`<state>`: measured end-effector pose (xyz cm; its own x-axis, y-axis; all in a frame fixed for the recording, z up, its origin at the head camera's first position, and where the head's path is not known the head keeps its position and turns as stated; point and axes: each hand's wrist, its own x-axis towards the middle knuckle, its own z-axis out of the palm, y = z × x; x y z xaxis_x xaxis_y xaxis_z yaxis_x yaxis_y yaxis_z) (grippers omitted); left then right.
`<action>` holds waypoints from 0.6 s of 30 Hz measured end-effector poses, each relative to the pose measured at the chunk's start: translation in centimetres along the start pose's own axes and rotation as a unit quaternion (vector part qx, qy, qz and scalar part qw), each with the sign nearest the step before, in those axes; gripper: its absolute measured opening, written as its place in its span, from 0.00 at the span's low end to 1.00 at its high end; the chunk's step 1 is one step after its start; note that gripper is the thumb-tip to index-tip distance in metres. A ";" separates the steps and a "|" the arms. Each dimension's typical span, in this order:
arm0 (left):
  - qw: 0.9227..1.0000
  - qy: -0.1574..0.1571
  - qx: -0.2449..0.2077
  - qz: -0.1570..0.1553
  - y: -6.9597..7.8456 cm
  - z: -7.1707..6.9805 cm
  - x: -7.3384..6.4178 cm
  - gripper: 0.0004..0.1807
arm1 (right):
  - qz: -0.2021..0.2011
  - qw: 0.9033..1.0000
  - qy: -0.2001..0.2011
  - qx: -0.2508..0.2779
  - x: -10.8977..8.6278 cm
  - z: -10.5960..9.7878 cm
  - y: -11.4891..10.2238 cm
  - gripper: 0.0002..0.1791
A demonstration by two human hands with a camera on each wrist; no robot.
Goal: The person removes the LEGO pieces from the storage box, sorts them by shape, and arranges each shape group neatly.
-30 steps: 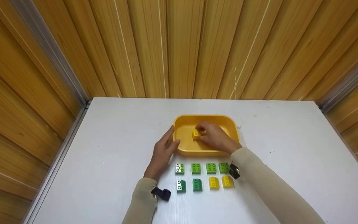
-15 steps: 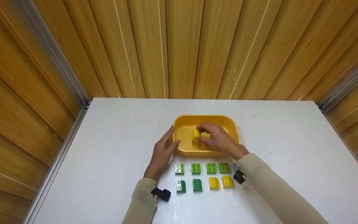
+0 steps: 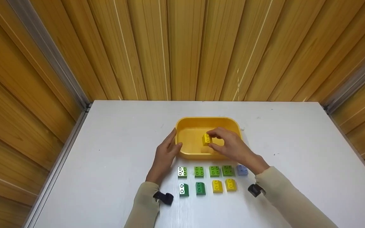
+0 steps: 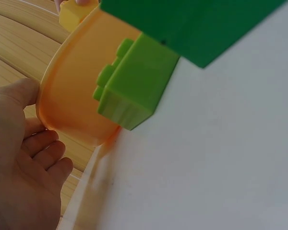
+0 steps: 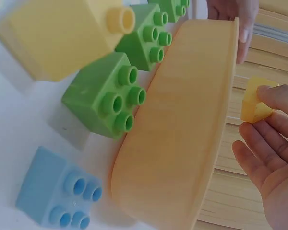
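Note:
In the head view my right hand [image 3: 234, 147] pinches a yellow toy building brick [image 3: 206, 139] between thumb and fingertips, held above the yellow plastic tray [image 3: 188, 155]. The right wrist view shows the same yellow brick [image 5: 257, 100] raised beyond the tray's rim, with the other fingers spread loosely below it. My left hand [image 3: 165, 158] rests against the tray's left side, its fingers along the wall and the thumb at the near corner. From the left wrist, that hand [image 4: 26, 167] touches the tray's rim with relaxed fingers.
In front of the tray, several light green bricks [image 3: 199, 171] and a pale blue brick [image 3: 242, 170] form a row. Nearer lie two dark green bricks [image 3: 200, 188] and two yellow sloped bricks [image 3: 217, 186]. Everything stands on a white table [image 3: 122, 139] before wood-patterned walls [image 3: 182, 50].
My right hand has lifted the yellow brick from the tray's floor and drawn it slightly right and nearer. The pale blue brick has come out from behind the right wrist. The left hand stays put.

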<state>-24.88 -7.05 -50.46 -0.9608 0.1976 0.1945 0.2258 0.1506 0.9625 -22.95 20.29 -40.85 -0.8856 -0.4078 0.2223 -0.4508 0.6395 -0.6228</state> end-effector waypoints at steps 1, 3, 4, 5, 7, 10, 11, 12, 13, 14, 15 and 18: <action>1.000 0.001 -0.001 0.000 0.0 0.0 0.0 0.35 | -0.005 1.000 0.002 -0.001 -0.3 -0.1 -0.1 0.21; 1.000 0.001 -0.004 0.002 -0.1 -0.1 0.0 0.35 | -0.017 1.000 0.008 -0.004 -1.0 -0.4 -0.3 0.21; 1.000 0.001 -0.003 0.003 -0.1 -0.1 -0.1 0.35 | -0.023 1.000 0.012 -0.006 -1.3 -0.5 -0.3 0.21; 1.000 0.000 -0.002 0.003 -0.1 -0.2 -0.1 0.35 | -0.031 0.999 0.016 -0.007 -1.6 -0.6 -0.4 0.21; 1.000 -0.001 0.002 0.003 -0.1 -0.3 -0.1 0.35 | -0.047 0.999 0.025 -0.009 -2.3 -0.8 -0.4 0.21; 1.000 -0.003 0.010 0.001 0.0 -0.5 -0.1 0.36 | -0.058 0.998 0.034 -0.006 -3.3 -0.9 -0.6 0.21; 1.000 -0.003 0.013 0.001 -0.1 -0.5 -0.1 0.36 | -0.059 0.998 0.036 -0.004 -3.6 -1.0 -0.7 0.21; 1.000 -0.003 0.016 0.001 -0.1 -0.6 0.0 0.37 | -0.060 0.997 0.038 -0.003 -3.9 -1.0 -0.7 0.21; 1.000 -0.002 0.018 0.001 -0.1 -0.6 0.0 0.37 | -0.059 0.997 0.040 -0.002 -4.2 -1.1 -0.8 0.22; 1.000 -0.002 0.020 -0.001 -0.1 -0.6 0.0 0.36 | -0.057 0.998 0.040 -0.002 -4.5 -1.1 -0.8 0.22; 1.000 -0.001 0.022 -0.002 -0.1 -0.6 0.0 0.36 | -0.057 0.998 0.041 -0.002 -4.9 -1.2 -0.9 0.23; 1.000 0.000 0.024 -0.004 -0.1 -0.7 -0.1 0.35 | -0.052 0.998 0.045 -0.005 -5.9 -1.3 -0.9 0.24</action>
<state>-24.94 -7.77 -50.46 -0.9629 0.1955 0.1862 0.2248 0.1982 0.9540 -17.53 22.96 -40.66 -0.8403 -0.4129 0.3513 -0.5413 0.6034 -0.5855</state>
